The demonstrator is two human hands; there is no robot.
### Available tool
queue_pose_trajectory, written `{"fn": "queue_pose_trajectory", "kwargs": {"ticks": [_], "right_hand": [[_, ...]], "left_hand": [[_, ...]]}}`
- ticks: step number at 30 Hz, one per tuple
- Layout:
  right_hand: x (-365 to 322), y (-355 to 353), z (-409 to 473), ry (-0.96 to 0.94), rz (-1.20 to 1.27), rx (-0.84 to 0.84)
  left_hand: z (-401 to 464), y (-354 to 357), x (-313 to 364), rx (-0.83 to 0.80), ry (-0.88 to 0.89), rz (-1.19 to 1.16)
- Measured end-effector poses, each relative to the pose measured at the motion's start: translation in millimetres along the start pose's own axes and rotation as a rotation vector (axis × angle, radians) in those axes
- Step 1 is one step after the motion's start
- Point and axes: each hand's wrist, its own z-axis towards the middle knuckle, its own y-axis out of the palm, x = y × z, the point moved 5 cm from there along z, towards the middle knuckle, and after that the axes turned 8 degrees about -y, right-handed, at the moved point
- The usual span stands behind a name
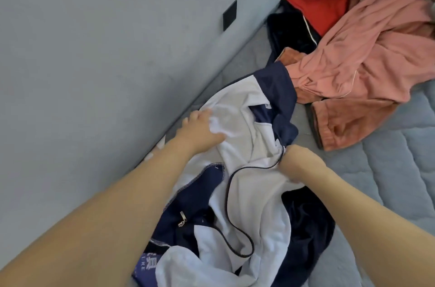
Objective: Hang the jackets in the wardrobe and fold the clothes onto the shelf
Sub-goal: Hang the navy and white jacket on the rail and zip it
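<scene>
Both hands, left [200, 130] and right [297, 159], grip the white-and-navy jacket [247, 169] between them.

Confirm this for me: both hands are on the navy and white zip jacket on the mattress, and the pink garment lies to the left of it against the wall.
One detail is wrong. The head view shows the pink garment to the upper right of the jacket, away from the wall. The rest holds: left hand and right hand are both on the navy and white zip jacket on the mattress.

Jacket [237, 122] on mattress [388, 181] by wall [94, 51]; clothes pile [353, 51] behind, right.
</scene>
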Motion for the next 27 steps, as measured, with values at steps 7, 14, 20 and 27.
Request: {"fn": "queue_pose_trajectory", "kwargs": {"ticks": [7,14,20,27], "right_hand": [[-23.2,-26.0,-2.2,0.057,0.861,0.137],[-69.7,7.2,-21.5,-0.094,0.752,0.097],[-95.6,-18.4,-104.9,-0.342,1.178,0.055],[-182.9,-68.5,-319.0,-0.796,1.139,-0.093]], "left_hand": [[-52.8,86.0,-16.3,-0.491,0.24,-0.011],[-41.9,49.1,-38.5,-0.297,-0.031,-0.814],[-114.3,38.7,-46.9,-0.513,-0.006,-1.44],[-330.3,-36.7,-116.4,-0.128,0.113,-1.684]]}}
